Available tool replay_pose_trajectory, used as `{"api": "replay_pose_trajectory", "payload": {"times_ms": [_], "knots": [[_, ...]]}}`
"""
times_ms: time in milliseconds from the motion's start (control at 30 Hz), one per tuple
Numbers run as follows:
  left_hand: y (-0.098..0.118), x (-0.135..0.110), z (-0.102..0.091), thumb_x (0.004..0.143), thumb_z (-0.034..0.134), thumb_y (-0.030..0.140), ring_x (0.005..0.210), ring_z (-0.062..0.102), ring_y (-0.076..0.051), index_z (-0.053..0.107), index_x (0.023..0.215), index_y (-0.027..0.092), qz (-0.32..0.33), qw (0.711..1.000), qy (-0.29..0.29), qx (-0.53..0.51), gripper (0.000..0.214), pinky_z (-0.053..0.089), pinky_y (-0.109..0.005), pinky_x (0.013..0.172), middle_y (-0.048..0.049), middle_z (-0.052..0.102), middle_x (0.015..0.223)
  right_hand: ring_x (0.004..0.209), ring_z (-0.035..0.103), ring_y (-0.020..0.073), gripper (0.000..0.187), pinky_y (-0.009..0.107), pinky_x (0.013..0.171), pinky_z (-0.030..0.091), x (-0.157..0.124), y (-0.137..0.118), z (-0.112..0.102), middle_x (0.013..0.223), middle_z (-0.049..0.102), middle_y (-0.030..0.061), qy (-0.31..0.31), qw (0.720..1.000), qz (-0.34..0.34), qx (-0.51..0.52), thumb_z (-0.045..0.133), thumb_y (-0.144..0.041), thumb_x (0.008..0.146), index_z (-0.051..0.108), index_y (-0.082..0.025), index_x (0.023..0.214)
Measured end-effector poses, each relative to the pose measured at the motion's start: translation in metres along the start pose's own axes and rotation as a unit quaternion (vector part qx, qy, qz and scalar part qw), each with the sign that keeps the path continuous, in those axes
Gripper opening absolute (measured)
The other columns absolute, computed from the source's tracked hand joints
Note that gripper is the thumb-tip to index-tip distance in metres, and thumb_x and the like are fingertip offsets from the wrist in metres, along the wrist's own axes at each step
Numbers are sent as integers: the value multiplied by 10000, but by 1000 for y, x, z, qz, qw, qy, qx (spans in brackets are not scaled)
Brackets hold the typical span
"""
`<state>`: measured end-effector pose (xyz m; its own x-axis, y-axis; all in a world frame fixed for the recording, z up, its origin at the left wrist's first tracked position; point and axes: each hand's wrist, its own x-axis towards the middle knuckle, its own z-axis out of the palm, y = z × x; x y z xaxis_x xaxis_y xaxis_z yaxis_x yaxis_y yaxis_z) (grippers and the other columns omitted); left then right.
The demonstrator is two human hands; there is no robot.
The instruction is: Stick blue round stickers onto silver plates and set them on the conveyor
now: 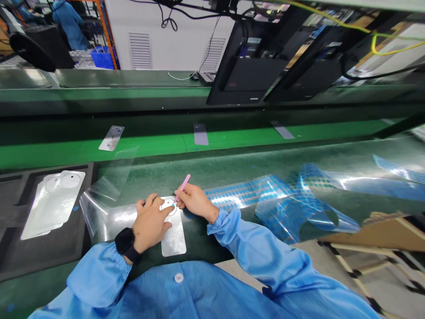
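Note:
In the head view a silver phone back panel (pixel 174 239) lies flat on the green bench in front of me, its round camera ring at the top. My left hand (pixel 150 223) rests over the panel's left side with fingers spread, the index finger reaching to the ring. Pinched in my right hand (pixel 195 201) is a slim pink stick-like tool (pixel 183 182), its lower end at the ring's right edge. A small blue spot shows near the left index fingertip. Whether the tool has two prongs is too small to tell.
Several silver panels (pixel 55 208) overlap on a dark tray (pixel 69 248) at the left. Clear film (pixel 109 217) curls beside my left hand. Strips with blue dots (pixel 245 191) stretch to the right. Beyond, single panels (pixel 200 134) lie on a green conveyor (pixel 159 144), below monitors (pixel 252 73).

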<state>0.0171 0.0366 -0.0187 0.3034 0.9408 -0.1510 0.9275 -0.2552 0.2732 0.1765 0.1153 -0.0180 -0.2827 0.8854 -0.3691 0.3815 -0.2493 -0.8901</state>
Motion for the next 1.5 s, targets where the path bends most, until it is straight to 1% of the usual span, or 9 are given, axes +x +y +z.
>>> {"api": "replay_pose_trajectory", "payload": {"times_ms": [300,567,667,800,933,1200,1300,1400,1500], "knots": [[3,3,-4,815,670,284,1309,364,-344,612,1210,318,-2,1000,-20,10,401,300,-535,955,-105,568,1276,500,641,116,92,200,495,515,0,9,-3,601,657,-7,3,1000,-25,-14,551,-173,868,557,-169,776],[3,1,-1,801,674,245,1289,386,-356,617,1195,291,10,1000,3,4,401,315,-550,939,-120,586,1246,594,674,147,83,245,593,536,-8,21,-6,654,683,14,-3,994,-94,-64,553,-205,870,584,-185,796],[3,1,-1,793,683,242,1287,391,-363,616,1195,292,11,1000,11,1,411,322,-552,936,-122,587,1246,640,671,158,106,265,642,531,-10,23,-5,678,683,17,2,982,-147,-122,543,-219,887,596,-195,798],[2,-1,0,793,687,244,1285,396,-367,603,1220,285,16,1000,23,-1,437,325,-552,938,-130,591,1237,747,672,188,149,301,745,514,-14,26,-8,734,683,42,1,951,-228,-207,514,-241,909,607,-201,799],[1,-1,1,797,685,252,1279,402,-363,599,1221,279,21,999,27,5,434,325,-552,936,-127,594,1234,810,671,208,160,323,803,499,-17,27,-10,793,687,66,3,930,-279,-241,492,-241,912,609,-194,813],[3,1,0,796,693,275,1271,408,-365,605,1210,265,23,999,15,21,423,335,-545,918,-130,598,1222,759,663,189,144,299,754,500,-15,28,-7,753,673,40,2,948,-236,-213,510,-242,910,596,-206,800],[2,1,1,800,689,271,1280,403,-370,619,1186,264,17,1000,18,19,393,339,-539,913,-130,598,1224,692,656,176,134,287,687,505,-15,26,-8,713,667,28,-3,966,-203,-162,509,-239,904,583,-204,797],[2,1,2,797,692,265,1286,396,-370,624,1178,273,11,1000,21,12,387,338,-535,912,-127,600,1218,682,644,172,131,285,665,501,-14,21,-13,725,670,30,33,973,-187,-133,508,-240,895,570,-202,786],[3,2,0,788,701,265,1267,409,-361,623,1180,284,10,1000,24,5,400,339,-531,912,-123,599,1206,730,621,177,160,297,710,492,-14,14,-17,750,649,38,74,958,-220,-170,493,-216,882,549,-205,732]]}}
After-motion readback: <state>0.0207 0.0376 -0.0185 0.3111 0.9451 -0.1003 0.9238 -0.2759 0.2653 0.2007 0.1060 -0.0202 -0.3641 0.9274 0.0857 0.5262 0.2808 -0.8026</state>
